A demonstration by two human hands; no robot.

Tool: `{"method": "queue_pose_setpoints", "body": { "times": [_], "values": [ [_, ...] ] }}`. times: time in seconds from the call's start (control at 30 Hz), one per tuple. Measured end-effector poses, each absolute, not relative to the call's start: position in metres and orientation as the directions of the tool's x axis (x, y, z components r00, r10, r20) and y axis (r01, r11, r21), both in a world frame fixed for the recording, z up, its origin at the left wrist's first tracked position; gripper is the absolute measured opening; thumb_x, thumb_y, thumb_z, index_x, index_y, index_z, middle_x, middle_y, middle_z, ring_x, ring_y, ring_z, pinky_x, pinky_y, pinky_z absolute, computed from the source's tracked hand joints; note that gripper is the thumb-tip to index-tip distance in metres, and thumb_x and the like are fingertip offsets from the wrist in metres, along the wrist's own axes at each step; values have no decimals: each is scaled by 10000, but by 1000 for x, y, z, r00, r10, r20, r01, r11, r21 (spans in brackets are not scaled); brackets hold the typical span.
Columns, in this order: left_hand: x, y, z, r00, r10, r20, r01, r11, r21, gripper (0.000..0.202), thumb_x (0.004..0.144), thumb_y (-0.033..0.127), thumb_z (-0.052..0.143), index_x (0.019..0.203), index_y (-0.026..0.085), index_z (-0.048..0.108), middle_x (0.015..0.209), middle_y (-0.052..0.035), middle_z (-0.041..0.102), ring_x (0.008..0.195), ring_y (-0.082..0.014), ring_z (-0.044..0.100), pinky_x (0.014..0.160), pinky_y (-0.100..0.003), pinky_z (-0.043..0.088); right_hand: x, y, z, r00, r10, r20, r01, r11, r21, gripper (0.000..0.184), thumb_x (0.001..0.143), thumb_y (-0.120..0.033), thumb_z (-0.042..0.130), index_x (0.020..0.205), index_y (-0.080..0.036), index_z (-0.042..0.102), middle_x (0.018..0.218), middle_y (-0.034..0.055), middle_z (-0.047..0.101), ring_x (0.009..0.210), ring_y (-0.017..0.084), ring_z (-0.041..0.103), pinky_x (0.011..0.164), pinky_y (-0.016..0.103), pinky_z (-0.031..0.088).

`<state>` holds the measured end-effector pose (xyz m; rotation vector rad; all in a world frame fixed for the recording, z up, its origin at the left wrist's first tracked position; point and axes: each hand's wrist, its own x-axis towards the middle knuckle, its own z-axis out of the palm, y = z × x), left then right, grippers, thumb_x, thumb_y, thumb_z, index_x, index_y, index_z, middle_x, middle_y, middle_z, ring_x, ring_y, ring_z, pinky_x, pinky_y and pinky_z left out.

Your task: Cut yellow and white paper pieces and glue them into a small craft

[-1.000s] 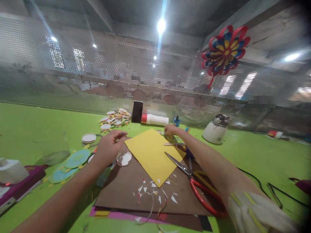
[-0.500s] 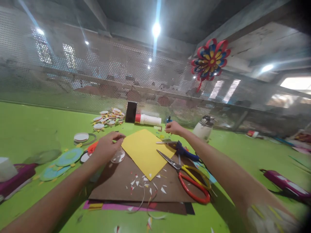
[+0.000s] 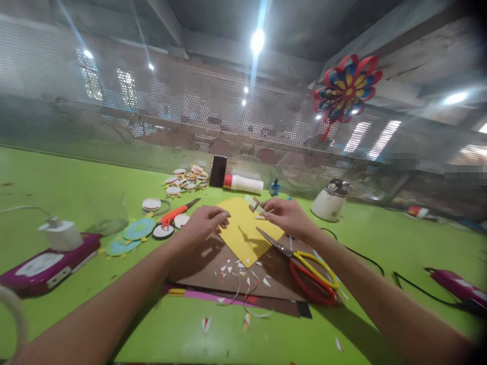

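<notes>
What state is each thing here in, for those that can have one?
Left hand: fingers curled, nothing visible in grip
Right hand: pinching small pale piece
Yellow sheet: lying flat
Red-and-yellow scissors: lying, blades apparently closed
Phone: upright, screen dark
White charger: plugged into purple strip
Stacked cups: lying sideways
Flower ornament: hanging

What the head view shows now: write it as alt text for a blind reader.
A person's right hand holds a small pale piece above a yellow sheet; the left hand is by its left edge. Scissors and white scraps lie nearby, over brown sheets on a green table.
</notes>
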<state>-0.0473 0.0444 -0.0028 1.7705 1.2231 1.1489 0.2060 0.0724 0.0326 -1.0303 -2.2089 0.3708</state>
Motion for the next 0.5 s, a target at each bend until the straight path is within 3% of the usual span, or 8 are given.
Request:
{"method": "queue_pose_setpoints", "body": {
  "times": [0.17,0.27,0.33,0.5],
  "values": [
    [-42,22,-12,351,923,160,151,-225,963,354,792,497,568,859,167,676,835,-92,693,746,-186,643,699,-309,520,172,38,26,-627,599,499,601,779,-180,140,824,-91,503,757,-159,606,940,121,665,865,216,587,753,372,477],
    [-44,20,-18,376,905,200,5,-218,976,309,734,456,667,841,166,678,851,-79,682,784,-177,631,763,-306,502,157,26,18,-724,521,453,576,817,-18,177,820,-31,496,751,-155,602,884,124,650,837,228,546,718,366,457],
    [-44,24,-16,429,900,82,-41,-71,997,359,780,492,610,759,137,661,775,-79,663,676,-166,608,671,-317,501,152,22,13,-755,490,436,566,823,54,179,829,-24,499,760,-151,604,865,126,644,811,230,525,704,368,454],
    [-43,34,-4,449,893,40,-81,-4,997,263,741,374,686,705,116,648,684,-47,637,627,-135,595,669,-287,494,155,14,6,-747,473,466,578,809,105,125,887,-133,517,815,-159,615,953,135,644,877,239,542,729,375,476]
  ]
}}
